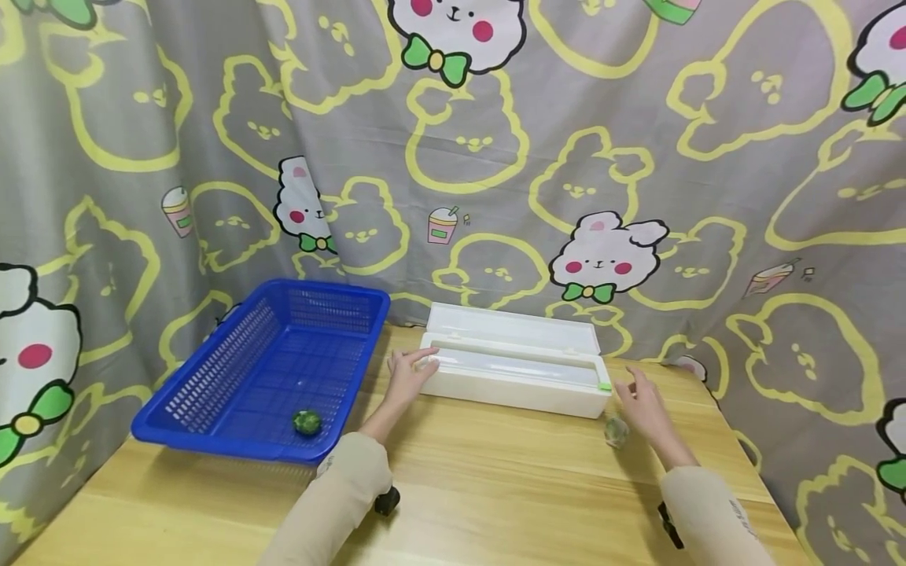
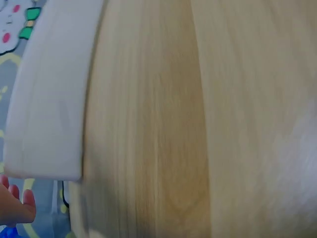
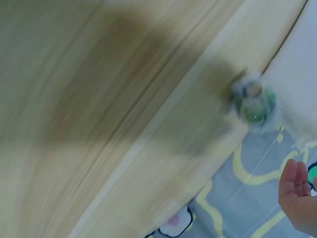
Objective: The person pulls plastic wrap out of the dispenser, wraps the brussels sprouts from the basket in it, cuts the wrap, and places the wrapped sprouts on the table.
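Observation:
A long white cling film dispenser box (image 1: 513,385) stands on the table with its lid (image 1: 513,328) raised and a green piece at its right end. My left hand (image 1: 409,376) is at the box's left end, fingers stretched toward the top edge; the left wrist view shows this hand (image 2: 15,206) just past the box's end. Right of the box, my right hand (image 1: 646,405) has loosely bent fingers and holds nothing visible. Close beside it is a green vegetable in clear film (image 1: 616,431), blurred in the right wrist view, apart from the hand (image 3: 298,198) there.
A blue plastic basket (image 1: 258,448) stands at the left, with one green vegetable (image 1: 307,423) near its front corner. A grey patterned curtain (image 1: 488,212) hangs behind the wooden table (image 1: 495,479). Dark wrist devices (image 1: 387,501) sit under both sleeves.

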`<state>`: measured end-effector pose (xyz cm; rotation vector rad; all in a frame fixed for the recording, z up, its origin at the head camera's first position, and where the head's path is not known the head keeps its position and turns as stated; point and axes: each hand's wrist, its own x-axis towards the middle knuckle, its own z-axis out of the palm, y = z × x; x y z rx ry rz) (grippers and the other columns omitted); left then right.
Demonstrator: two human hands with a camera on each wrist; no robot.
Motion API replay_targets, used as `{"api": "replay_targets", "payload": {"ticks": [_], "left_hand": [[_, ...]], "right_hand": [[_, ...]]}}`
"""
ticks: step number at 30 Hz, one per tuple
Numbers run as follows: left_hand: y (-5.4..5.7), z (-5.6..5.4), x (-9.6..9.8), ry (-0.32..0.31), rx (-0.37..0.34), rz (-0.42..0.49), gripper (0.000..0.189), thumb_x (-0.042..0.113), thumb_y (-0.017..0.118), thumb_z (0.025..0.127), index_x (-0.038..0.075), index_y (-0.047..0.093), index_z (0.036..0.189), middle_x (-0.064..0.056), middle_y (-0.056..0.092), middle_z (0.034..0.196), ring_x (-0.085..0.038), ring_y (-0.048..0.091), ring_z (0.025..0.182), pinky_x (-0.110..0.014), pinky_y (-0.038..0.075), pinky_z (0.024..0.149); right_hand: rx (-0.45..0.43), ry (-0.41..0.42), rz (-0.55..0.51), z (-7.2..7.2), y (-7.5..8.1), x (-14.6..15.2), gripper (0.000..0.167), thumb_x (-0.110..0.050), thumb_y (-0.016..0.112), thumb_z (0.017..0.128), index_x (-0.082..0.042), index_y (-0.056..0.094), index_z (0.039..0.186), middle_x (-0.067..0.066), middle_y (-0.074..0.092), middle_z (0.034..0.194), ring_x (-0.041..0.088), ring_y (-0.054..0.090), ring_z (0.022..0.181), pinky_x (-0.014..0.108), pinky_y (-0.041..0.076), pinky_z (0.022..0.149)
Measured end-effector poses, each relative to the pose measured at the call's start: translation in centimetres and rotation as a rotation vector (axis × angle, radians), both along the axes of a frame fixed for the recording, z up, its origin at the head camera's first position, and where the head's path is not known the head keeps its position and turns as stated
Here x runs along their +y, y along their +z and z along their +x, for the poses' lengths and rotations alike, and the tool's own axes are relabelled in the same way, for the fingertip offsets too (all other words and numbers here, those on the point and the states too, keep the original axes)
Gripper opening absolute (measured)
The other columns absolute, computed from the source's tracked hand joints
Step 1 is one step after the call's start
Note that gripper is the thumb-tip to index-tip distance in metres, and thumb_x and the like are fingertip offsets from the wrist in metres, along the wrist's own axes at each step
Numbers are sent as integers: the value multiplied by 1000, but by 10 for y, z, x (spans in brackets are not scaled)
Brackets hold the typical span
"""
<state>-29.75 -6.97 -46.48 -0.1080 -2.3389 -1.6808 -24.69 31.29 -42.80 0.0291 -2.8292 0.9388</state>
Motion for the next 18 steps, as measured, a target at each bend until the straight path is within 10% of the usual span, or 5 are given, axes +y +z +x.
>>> {"api": "replay_targets", "payload": {"ticks": [8,18], "left_hand": [[-5,-8,6,-53,23,-80,37,14,66,81,4,61,116,-20,32,117,-34,27,112,-49,28,92],[-13,-15,3,-92,106,-38,40,24,65,80,11,61,119,-21,29,127,-37,24,118,-52,29,94]], "right_hand": [[63,-6,-76,-11,-8,-20,45,-16,43,96,10,35,131,31,53,91,40,49,90,47,39,79],[10,-41,-62,-15,-15,-28,37,-14,46,93,5,47,125,42,31,121,46,33,105,60,30,86]]}}
